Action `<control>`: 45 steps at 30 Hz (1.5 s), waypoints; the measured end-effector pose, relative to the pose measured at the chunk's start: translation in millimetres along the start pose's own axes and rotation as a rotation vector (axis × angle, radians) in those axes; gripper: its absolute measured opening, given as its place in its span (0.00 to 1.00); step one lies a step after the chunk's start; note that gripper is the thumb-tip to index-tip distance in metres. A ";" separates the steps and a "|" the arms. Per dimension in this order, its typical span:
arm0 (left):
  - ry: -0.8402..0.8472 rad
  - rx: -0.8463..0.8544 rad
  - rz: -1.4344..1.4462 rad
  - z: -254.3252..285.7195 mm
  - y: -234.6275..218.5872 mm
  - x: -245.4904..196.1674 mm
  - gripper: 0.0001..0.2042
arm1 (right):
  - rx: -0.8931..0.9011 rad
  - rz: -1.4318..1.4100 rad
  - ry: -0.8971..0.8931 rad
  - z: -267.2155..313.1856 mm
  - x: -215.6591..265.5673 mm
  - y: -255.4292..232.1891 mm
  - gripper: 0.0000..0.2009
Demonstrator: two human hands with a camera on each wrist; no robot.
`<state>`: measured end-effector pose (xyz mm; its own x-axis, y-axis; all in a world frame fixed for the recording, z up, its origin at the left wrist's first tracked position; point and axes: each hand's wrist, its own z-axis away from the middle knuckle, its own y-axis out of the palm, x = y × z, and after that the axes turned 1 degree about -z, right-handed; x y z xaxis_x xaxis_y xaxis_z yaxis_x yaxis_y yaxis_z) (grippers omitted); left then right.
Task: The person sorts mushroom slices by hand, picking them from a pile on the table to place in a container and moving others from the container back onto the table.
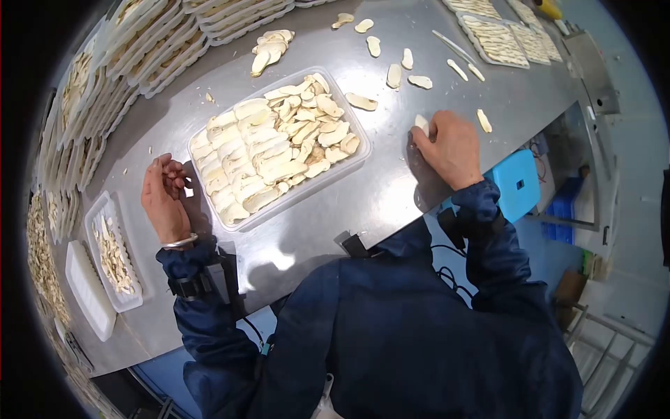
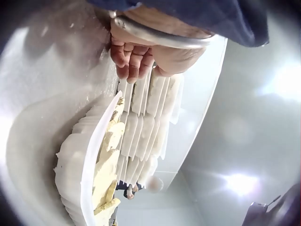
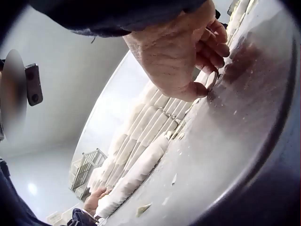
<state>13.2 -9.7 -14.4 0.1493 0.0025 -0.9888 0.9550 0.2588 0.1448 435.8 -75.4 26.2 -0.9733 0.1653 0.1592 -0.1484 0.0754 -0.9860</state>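
Observation:
A white plastic tray stands in front of the person, filled with pale mushroom slices. Those on its left side lie in overlapping rows; on the right they are heaped loosely. Beyond the tray's right side, low over the metal tabletop, the right hand pinches a small pale mushroom slice between thumb and fingers. Close to the tray's left edge, the left hand rests on the table, fingers loosely curled around nothing. That hand's bent fingers also show in the left wrist view.
Loose slices and a small pile lie behind the tray. Stacked filled trays rise at the back left. A narrow tray with scraps sits at left. More filled trays stand back right, near a blue stool.

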 end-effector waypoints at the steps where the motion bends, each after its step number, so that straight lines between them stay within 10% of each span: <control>1: 0.002 -0.002 -0.003 -0.3 -0.5 0.6 0.15 | 0.077 -0.077 0.029 0.4 4.5 -6.5 0.11; 3: 0.000 -0.011 -0.013 -1.3 0.4 0.5 0.15 | 0.228 -0.232 0.091 0.3 11.4 -20.9 0.08; 6: -0.008 -0.022 -0.027 -1.1 0.4 0.2 0.15 | -0.198 -0.331 -0.354 -4.9 -8.1 -7.2 0.07; 9: 0.006 -0.016 -0.020 -1.7 0.1 1.1 0.15 | -0.134 -0.259 -0.576 -7.7 -12.5 -4.9 0.10; 18: 0.015 -0.017 -0.003 -0.3 1.9 0.7 0.14 | 0.013 -0.255 -0.400 -17.4 -17.7 -15.3 0.14; 22: 0.015 -0.021 -0.015 0.4 2.8 0.4 0.14 | -0.197 -0.203 -0.523 -69.5 -9.9 -10.2 0.15; 29: 0.005 -0.024 0.024 2.2 4.7 -1.8 0.12 | -0.069 -0.033 -0.676 -120.4 -14.1 13.8 0.08; 38: 0.000 -0.022 0.059 3.6 10.2 -4.7 0.12 | -0.087 -0.084 -0.562 -90.7 -6.2 8.9 0.09; 45: 0.029 -0.025 0.041 0.5 5.8 0.0 0.12 | -0.176 -0.242 -0.846 -21.9 82.3 -24.3 0.11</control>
<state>18.9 -8.7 -13.6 0.1800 0.0415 -0.9828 0.9414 0.2823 0.1844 363.1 -42.1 64.4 -0.7323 -0.6498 0.2038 -0.4051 0.1751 -0.8973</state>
